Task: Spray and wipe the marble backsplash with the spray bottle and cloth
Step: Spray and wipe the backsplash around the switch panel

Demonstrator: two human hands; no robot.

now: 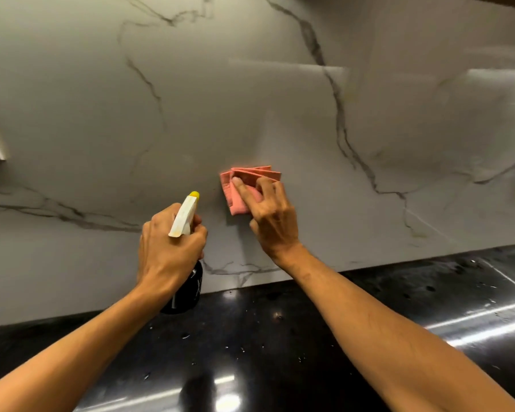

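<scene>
Against the wall in the head view, the marble backsplash (250, 99) fills most of the frame: a smooth, pale grey-white slab with thin dark veins that branch across it. It meets a glossy black countertop (280, 337) below, which is speckled with droplets and streaked with bright reflections. The left hand (167, 248) is wrapped around the neck of the spray bottle (188, 215), fingers curled at the trigger. The bottle is held clear of the counter, near the wall. Its long axis runs roughly upright and leans a little to the right at the top. The sprayer head is off-white plastic, narrow and wedge-shaped, and it ends in a round yellow nozzle (194, 194) aimed up and forward at the marble, just left of the cloth (244, 188). The body (191, 289) below the hand is dark and rounded, with pale lettering that is mostly hidden. The cloth is pink, soft and folded into several layers whose edges fan out along the top. It lies flat on the backsplash, low on the slab above the counter. The right hand (272, 215) presses it to the stone, with the forefinger stretched across the fabric and the other fingers bent with their tips on it.
</scene>
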